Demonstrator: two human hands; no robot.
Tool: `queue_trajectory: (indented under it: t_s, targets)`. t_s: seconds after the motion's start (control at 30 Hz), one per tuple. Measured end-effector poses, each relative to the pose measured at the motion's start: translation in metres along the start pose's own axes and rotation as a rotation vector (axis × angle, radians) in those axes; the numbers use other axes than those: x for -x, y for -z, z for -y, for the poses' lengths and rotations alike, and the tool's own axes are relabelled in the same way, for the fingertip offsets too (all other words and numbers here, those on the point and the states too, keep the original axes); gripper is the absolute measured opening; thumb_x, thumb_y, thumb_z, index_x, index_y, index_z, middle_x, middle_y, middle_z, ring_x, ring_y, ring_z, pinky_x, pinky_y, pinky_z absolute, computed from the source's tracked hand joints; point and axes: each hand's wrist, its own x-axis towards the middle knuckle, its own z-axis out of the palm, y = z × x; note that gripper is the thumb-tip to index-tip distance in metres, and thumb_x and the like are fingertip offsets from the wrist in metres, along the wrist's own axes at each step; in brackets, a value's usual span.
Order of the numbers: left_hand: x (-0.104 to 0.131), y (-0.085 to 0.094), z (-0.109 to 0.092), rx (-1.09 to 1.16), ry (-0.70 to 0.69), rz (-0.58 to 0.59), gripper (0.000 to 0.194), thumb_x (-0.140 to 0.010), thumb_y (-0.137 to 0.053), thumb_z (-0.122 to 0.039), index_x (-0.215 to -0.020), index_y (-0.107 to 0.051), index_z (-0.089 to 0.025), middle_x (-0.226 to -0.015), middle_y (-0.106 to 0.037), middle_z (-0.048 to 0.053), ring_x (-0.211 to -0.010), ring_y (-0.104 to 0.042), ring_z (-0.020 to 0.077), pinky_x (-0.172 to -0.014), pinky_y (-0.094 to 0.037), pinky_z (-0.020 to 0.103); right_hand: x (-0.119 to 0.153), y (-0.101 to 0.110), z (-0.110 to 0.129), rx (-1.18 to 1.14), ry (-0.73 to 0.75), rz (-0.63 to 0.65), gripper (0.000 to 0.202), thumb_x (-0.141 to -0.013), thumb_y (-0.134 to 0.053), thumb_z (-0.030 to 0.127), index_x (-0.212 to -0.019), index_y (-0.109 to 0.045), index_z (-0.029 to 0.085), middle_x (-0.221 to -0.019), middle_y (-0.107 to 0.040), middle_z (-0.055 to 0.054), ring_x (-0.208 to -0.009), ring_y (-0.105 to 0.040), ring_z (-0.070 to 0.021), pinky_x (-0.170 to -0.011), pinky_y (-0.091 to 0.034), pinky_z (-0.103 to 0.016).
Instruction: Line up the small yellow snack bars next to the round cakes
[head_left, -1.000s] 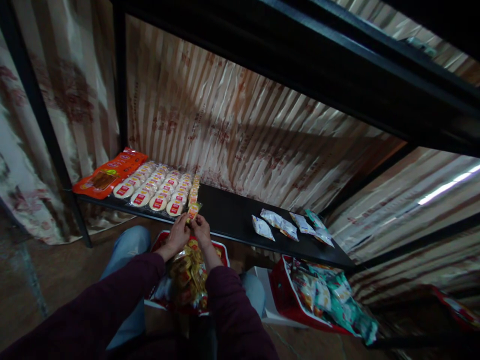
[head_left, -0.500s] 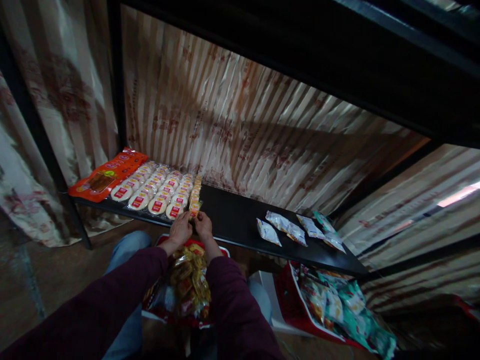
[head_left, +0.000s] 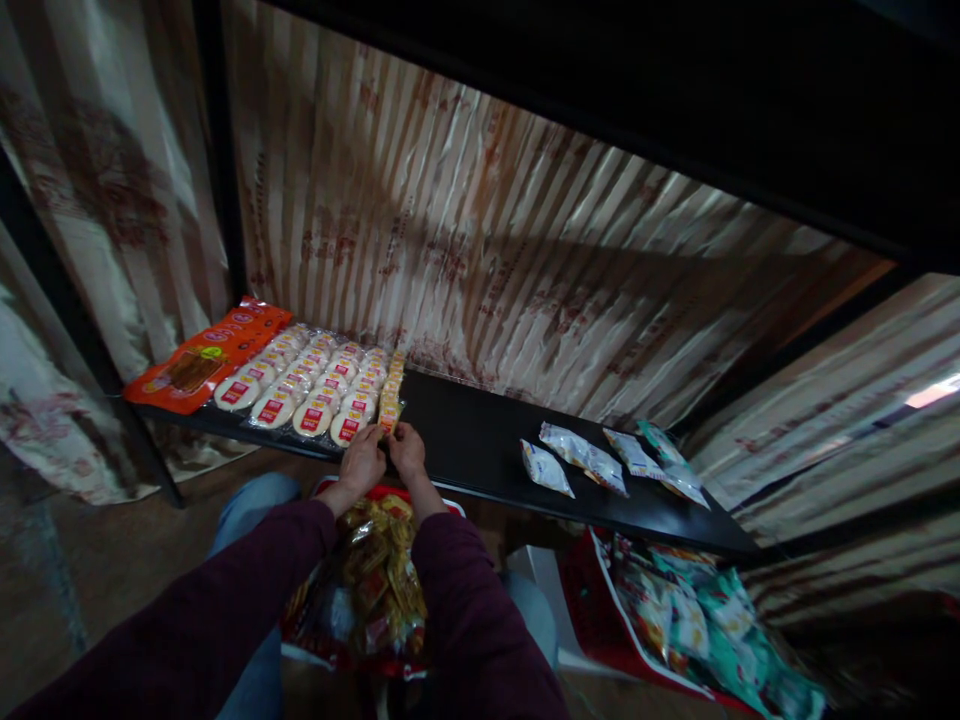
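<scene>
A narrow row of small yellow-orange snack packets (head_left: 391,390) runs front to back on the black shelf (head_left: 465,415). At its front end my left hand (head_left: 364,460) and my right hand (head_left: 407,452) come together, fingers pinched on the nearest packet. Just left of that row lie several rows of round white wrapped crackers (head_left: 311,418) with red labels. Below my wrists stands a red basket (head_left: 414,668) with a white rim, holding gold-wrapped snack packets (head_left: 379,570).
An orange snack bag (head_left: 191,370) lies at the shelf's left end. Several white packets (head_left: 546,468) lie toward the right. A second red basket (head_left: 600,600) with green and white bags (head_left: 739,620) stands below right. Black posts (head_left: 222,150) and striped curtain (head_left: 450,230) enclose the shelf.
The view has shifted slightly, so the shelf's right side and the second basket sit farther right. Both hands stay at the front of the yellow-orange row, almost unmoved.
</scene>
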Motion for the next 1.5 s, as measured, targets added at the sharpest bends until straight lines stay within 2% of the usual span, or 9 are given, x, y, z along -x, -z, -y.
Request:
queue_trajectory:
  t_s: [0.13,0.3,0.6,0.83,1.1,1.2,1.33,1.43,1.5]
  targets:
    - [0.003,-0.007,0.003,0.044,0.000,-0.024,0.050,-0.067,-0.045,0.000,-0.114,-0.059,-0.013,-0.121,-0.058,0.013,-0.119,-0.050,0.0251,-0.105,-0.039,0.042,0.000,0.003,-0.003,0.026,0.009,-0.033,0.034,-0.070,-0.067,0.023,-0.103,-0.064,0.020,-0.099,-0.066,-0.007,-0.093,-0.060,-0.0198,-0.084,-0.045,-0.030]
    - [0.007,-0.011,0.003,0.082,-0.004,-0.024,0.053,-0.066,-0.045,0.001,-0.116,-0.057,-0.012,-0.125,-0.054,0.015,-0.122,-0.047,0.0261,-0.107,-0.038,0.043,-0.003,0.006,-0.004,-0.039,0.056,0.028,0.046,-0.068,-0.069,0.024,-0.113,-0.062,0.022,-0.115,-0.063,-0.006,-0.107,-0.057,-0.0220,-0.095,-0.041,-0.032]
    - [0.007,-0.013,0.003,0.133,0.031,0.007,0.053,-0.068,-0.043,0.000,-0.119,-0.053,-0.005,-0.129,-0.048,0.020,-0.121,-0.048,0.0264,-0.104,-0.041,0.041,-0.006,0.004,-0.001,-0.071,0.059,0.061,0.044,-0.070,-0.064,0.017,-0.113,-0.062,0.026,-0.113,-0.066,-0.002,-0.105,-0.058,-0.0203,-0.095,-0.042,-0.032]
    - [0.006,-0.017,0.006,0.149,0.023,-0.038,0.055,-0.064,-0.045,0.000,-0.117,-0.055,-0.012,-0.125,-0.053,0.014,-0.122,-0.047,0.0259,-0.107,-0.038,0.042,-0.004,0.002,0.004,0.022,0.068,0.085,0.038,-0.073,-0.063,0.021,-0.111,-0.062,0.027,-0.107,-0.069,-0.001,-0.098,-0.061,-0.0194,-0.087,-0.045,-0.030]
    - [0.006,-0.018,0.004,0.160,0.054,-0.047,0.056,-0.064,-0.045,0.000,-0.118,-0.055,-0.013,-0.130,-0.050,0.013,-0.127,-0.043,0.0269,-0.109,-0.035,0.043,-0.002,0.001,0.005,0.029,0.042,0.074,0.033,-0.074,-0.064,0.023,-0.107,-0.064,0.025,-0.104,-0.069,-0.003,-0.097,-0.062,-0.0210,-0.087,-0.044,-0.031]
    - [0.007,-0.014,0.002,0.161,0.073,-0.036,0.054,-0.065,-0.046,-0.001,-0.118,-0.055,-0.010,-0.133,-0.047,0.017,-0.128,-0.042,0.0286,-0.108,-0.037,0.043,-0.002,0.000,0.000,-0.026,0.037,0.060,0.035,-0.072,-0.065,0.024,-0.107,-0.064,0.025,-0.106,-0.068,-0.003,-0.100,-0.061,-0.0206,-0.091,-0.043,-0.031]
    - [0.018,-0.005,0.000,0.179,0.023,-0.037,0.055,-0.068,-0.044,-0.001,-0.122,-0.052,-0.010,-0.137,-0.043,0.017,-0.124,-0.046,0.0263,-0.104,-0.041,0.042,0.003,0.002,-0.010,-0.104,0.014,-0.009,0.041,-0.072,-0.063,0.024,-0.113,-0.059,0.018,-0.108,-0.066,-0.008,-0.101,-0.060,-0.0205,-0.091,-0.044,-0.032]
    - [0.037,0.001,-0.001,0.159,-0.072,-0.029,0.050,-0.071,-0.040,0.000,-0.116,-0.057,-0.014,-0.132,-0.048,0.012,-0.121,-0.049,0.0216,-0.105,-0.041,0.038,0.017,0.005,-0.014,-0.160,0.031,-0.096,0.039,-0.076,-0.058,0.026,-0.113,-0.057,0.015,-0.102,-0.066,-0.009,-0.094,-0.061,-0.0191,-0.088,-0.045,-0.031]
    - [0.055,0.004,0.001,0.135,-0.099,0.017,0.044,-0.073,-0.039,-0.001,-0.109,-0.060,-0.015,-0.126,-0.053,0.011,-0.117,-0.052,0.0200,-0.102,-0.043,0.036,0.031,0.008,-0.015,-0.203,0.041,-0.142,0.035,-0.080,-0.052,0.029,-0.112,-0.057,0.015,-0.097,-0.066,-0.008,-0.086,-0.062,-0.0175,-0.084,-0.047,-0.030]
